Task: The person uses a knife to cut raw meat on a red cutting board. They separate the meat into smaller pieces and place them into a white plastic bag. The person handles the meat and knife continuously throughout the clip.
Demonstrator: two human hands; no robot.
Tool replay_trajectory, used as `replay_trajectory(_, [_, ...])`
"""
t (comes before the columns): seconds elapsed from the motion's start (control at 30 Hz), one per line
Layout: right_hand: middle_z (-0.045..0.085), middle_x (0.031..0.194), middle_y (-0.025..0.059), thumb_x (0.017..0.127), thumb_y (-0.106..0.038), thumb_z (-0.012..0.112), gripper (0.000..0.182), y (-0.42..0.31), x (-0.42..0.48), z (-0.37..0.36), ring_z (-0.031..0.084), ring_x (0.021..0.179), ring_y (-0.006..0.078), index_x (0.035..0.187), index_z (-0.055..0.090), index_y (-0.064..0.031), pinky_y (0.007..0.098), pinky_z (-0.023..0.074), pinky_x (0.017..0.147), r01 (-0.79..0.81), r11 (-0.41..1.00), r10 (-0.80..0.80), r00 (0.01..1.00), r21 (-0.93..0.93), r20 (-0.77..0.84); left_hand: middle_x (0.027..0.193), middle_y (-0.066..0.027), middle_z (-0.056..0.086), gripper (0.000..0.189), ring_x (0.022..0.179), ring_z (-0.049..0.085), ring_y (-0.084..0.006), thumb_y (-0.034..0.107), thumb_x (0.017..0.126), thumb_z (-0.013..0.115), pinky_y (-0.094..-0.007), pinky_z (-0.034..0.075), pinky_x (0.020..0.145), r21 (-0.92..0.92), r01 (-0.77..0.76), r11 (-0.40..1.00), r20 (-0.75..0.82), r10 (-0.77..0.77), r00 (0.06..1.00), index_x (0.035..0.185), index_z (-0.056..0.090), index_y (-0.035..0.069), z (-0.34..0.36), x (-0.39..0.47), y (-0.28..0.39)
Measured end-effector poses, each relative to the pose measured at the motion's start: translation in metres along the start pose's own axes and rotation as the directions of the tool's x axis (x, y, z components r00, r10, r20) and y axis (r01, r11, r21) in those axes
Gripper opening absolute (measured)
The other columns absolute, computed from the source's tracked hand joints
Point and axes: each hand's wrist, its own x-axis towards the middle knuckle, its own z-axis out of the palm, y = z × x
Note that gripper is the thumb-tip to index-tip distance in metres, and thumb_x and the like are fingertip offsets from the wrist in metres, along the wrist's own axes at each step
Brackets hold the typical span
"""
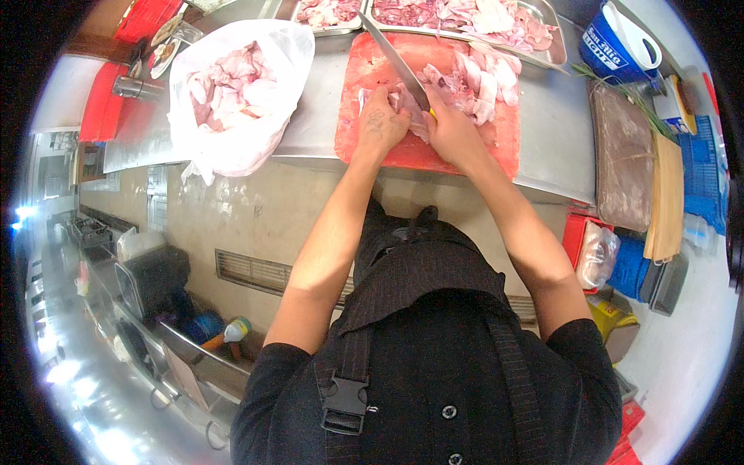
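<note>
My right hand (456,131) grips a kitchen knife (396,60) with a yellow handle, mostly hidden by the fingers. Its long blade slants up to the left across a red cutting board (491,156). My left hand (381,122) holds a piece of raw meat (417,119), probably chicken, against the board, close beside the blade. The fingers hide part of that piece. More raw chicken pieces (474,81) are heaped on the board's right half, beyond my right hand.
Left of the board stands an open white plastic bag (290,87) of raw chicken. Metal trays (558,49) of cut meat sit behind it. Rightward are a blue bucket (607,52), a brown board (622,157) and a wooden board (665,197). The steel counter's front edge (314,156) runs before me.
</note>
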Motion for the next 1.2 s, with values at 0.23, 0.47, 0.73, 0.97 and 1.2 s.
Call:
replay_trajectory(0.23, [0.067, 0.096, 0.0345, 0.099, -0.019, 0.055, 0.062, -0.004, 0.034, 0.005, 0.066, 0.089, 0.051, 0.156, 0.033, -0.008, 0.0596, 0.0495, 0.079, -0.043, 0.999, 0.043, 0.999, -0.031, -0.003, 0.102, -0.0202, 0.07, 0.047, 0.097, 0.069, -0.0371, 0.016, 0.078, 0.077, -0.0454, 0.054, 0.088, 0.025, 0.081, 0.996, -0.022, -0.081, 0.996, 0.118, 0.06, 0.001, -0.006, 0.001, 0.003])
replay_trajectory(0.47, [0.067, 0.106, 0.0321, 0.1, -0.019, 0.056, 0.063, -0.003, 0.007, -0.008, 0.066, 0.094, 0.0503, 0.159, 0.033, -0.0172, 0.0566, 0.0502, 0.083, 0.078, 0.997, -0.076, 0.993, 0.018, -0.094, 0.097, -0.0168, 0.069, 0.046, 0.091, 0.07, -0.0295, 0.012, 0.079, 0.082, -0.0407, 0.056, 0.081, -0.246, 0.213, 0.946, 0.057, -0.205, 0.977, 0.117, 0.057, 0.002, -0.021, -0.002, -0.011])
replay_trajectory(0.73, [0.067, 0.112, 0.0287, 0.1, -0.02, 0.058, 0.064, 0.005, 0.011, -0.008, 0.066, 0.096, 0.0495, 0.159, 0.034, -0.0223, 0.0545, 0.0514, 0.085, 0.156, 0.987, -0.152, 0.985, 0.05, -0.083, 0.094, -0.0192, 0.07, 0.041, 0.091, 0.071, -0.0346, 0.02, 0.085, 0.077, -0.045, 0.056, 0.084, -0.037, 0.107, 0.994, 0.039, -0.106, 0.994, 0.116, 0.058, 0.002, -0.035, -0.001, -0.003])
replay_trajectory(0.97, [0.065, 0.119, 0.0293, 0.099, -0.021, 0.057, 0.062, -0.011, 0.03, -0.029, 0.065, 0.106, 0.0471, 0.158, 0.037, -0.0264, 0.0513, 0.0508, 0.093, 0.037, 0.997, -0.028, 0.993, -0.074, 0.116, 0.102, -0.0269, 0.071, 0.033, 0.099, 0.068, -0.0448, 0.025, 0.087, 0.071, -0.0497, 0.053, 0.086, 0.142, 0.1, 0.985, 0.04, -0.107, 0.994, 0.11, 0.063, 0.002, -0.04, 0.008, 0.001])
replay_trajectory(1.2, [0.056, 0.141, 0.0278, 0.1, -0.022, 0.056, 0.061, -0.016, 0.053, -0.025, 0.059, 0.123, 0.0452, 0.158, 0.037, -0.027, 0.0479, 0.0477, 0.104, 0.092, 0.99, -0.064, 0.967, -0.103, 0.248, 0.092, -0.0248, 0.071, 0.029, 0.092, 0.069, -0.0427, 0.023, 0.087, 0.074, -0.0491, 0.053, 0.084, 0.057, 0.076, 0.995, -0.002, -0.076, 0.997, 0.103, 0.063, 0.002, -0.03, 0.005, -0.015])
